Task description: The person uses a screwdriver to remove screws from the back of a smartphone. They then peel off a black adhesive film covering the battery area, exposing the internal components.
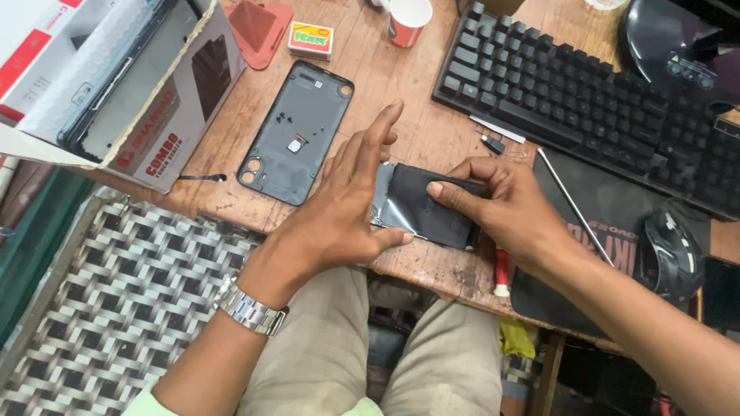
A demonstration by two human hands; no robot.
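At the near edge of the worn wooden desk (416, 85), the left hand (343, 208) lies open, fingers spread, on a dark, flat phone body (424, 204). The right hand (501, 204) pinches its far end. Beyond lies a grey plastic back cover (297, 131), then a black keyboard (570, 85).

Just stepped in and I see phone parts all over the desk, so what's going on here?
A person seated at a wooden desk has both hands on an opened phone lying near the desk's front edge. The left hand lies flat against its left end, and the right hand presses a thumb on its dark top surface. The phone's grey back cover lies apart to the left, inner side up. A black keyboard and a mouse sit to the right.
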